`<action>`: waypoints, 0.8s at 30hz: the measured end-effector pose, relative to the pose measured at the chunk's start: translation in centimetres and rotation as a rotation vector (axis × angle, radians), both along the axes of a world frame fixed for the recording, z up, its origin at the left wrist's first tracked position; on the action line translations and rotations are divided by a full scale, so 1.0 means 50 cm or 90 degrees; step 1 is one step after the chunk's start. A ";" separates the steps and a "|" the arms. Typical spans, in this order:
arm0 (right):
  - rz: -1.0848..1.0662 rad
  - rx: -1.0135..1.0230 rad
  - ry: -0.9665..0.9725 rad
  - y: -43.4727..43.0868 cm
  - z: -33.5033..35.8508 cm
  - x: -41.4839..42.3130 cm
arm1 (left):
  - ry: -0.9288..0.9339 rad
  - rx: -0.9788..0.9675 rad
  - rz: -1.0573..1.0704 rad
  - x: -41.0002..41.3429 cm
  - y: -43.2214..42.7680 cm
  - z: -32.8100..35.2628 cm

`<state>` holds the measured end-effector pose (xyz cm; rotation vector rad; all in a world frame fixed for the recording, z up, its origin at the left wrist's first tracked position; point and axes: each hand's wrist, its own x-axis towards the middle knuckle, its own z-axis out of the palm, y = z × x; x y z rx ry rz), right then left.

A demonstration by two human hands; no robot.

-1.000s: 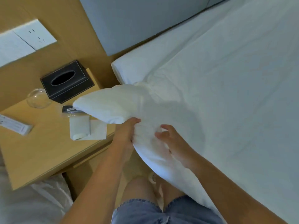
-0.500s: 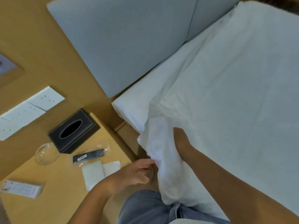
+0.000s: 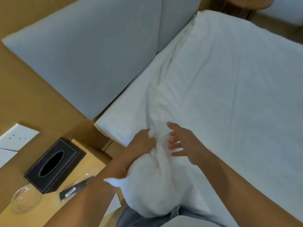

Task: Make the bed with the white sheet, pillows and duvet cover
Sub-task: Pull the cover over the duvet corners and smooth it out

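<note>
Over the wide white sheet (image 3: 237, 95) on the right the way lies open for a hand, flat cloth with only low wrinkles, right up to the grey headboard (image 3: 91, 59) that walls off the top edge. Near the bed's corner the bunched pillow (image 3: 155, 190) fills the space against the person's lap, with both forearms closing it in on either side. On the left the wooden nightstand (image 3: 54, 208) is crowded: a black tissue box (image 3: 54, 166), a clear glass (image 3: 24, 200) just beside it, and a small dark packet (image 3: 72, 192) near the left arm.
</note>
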<state>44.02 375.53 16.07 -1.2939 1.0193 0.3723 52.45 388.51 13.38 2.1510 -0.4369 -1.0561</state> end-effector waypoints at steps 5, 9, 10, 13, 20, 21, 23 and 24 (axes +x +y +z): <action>0.210 -0.060 0.190 -0.039 -0.036 0.098 | -0.236 0.017 -0.144 -0.127 0.038 0.000; 0.217 -0.168 0.206 -0.010 -0.111 0.133 | -0.202 0.044 -0.066 -0.144 0.062 -0.028; 0.181 -0.206 0.182 -0.002 -0.132 0.131 | -0.112 0.043 -0.029 -0.145 0.074 -0.037; 0.068 -0.248 0.081 0.025 -0.163 0.136 | 0.070 0.023 0.069 -0.125 0.118 -0.071; 0.129 -0.327 -0.063 0.034 -0.120 0.218 | -0.040 -0.043 0.242 -0.004 0.148 -0.133; 0.134 -0.338 -0.081 0.037 -0.105 0.232 | -0.095 -0.015 0.232 0.018 0.151 -0.118; 0.117 -0.350 -0.120 0.053 -0.075 0.269 | -0.208 -0.024 0.196 0.068 0.169 -0.087; 0.111 -0.357 -0.137 0.066 -0.060 0.291 | -0.240 -0.041 0.198 0.095 0.180 -0.068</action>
